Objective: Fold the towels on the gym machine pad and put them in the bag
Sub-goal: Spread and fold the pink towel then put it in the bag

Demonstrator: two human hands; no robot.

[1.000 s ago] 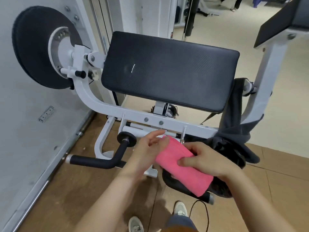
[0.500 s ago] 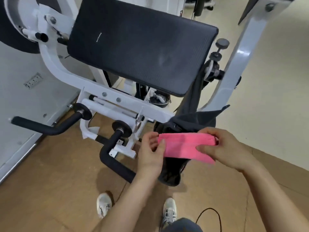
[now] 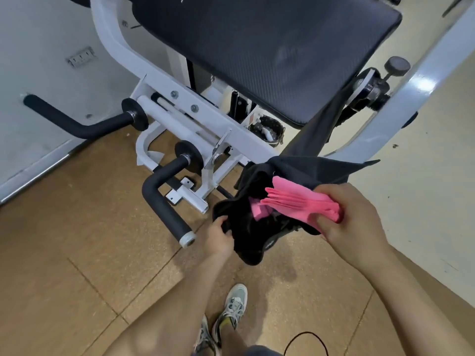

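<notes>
A black bag [image 3: 257, 235] hangs by its strap from the right side of the gym machine, below the black pad [image 3: 270, 47]. My left hand [image 3: 218, 236] grips the bag's left rim and holds the mouth wide. My right hand [image 3: 352, 217] pinches a folded pink towel [image 3: 298, 201], whose free end points left over the bag's mouth. Another pink towel [image 3: 258, 210] lies inside the bag. No towel lies on the visible part of the pad.
Two black foam-covered handles [image 3: 164, 209] stick out from the white machine frame [image 3: 205, 119] to the left of the bag. A white wall panel [image 3: 38, 73] stands at the left. My shoes [image 3: 231, 307] are on the brown floor below, next to a black cable [image 3: 305, 343].
My left hand let go of the pink towel and took the bag's rim. My right hand turned the towel and brought it over the bag's mouth. The view dropped lower.
</notes>
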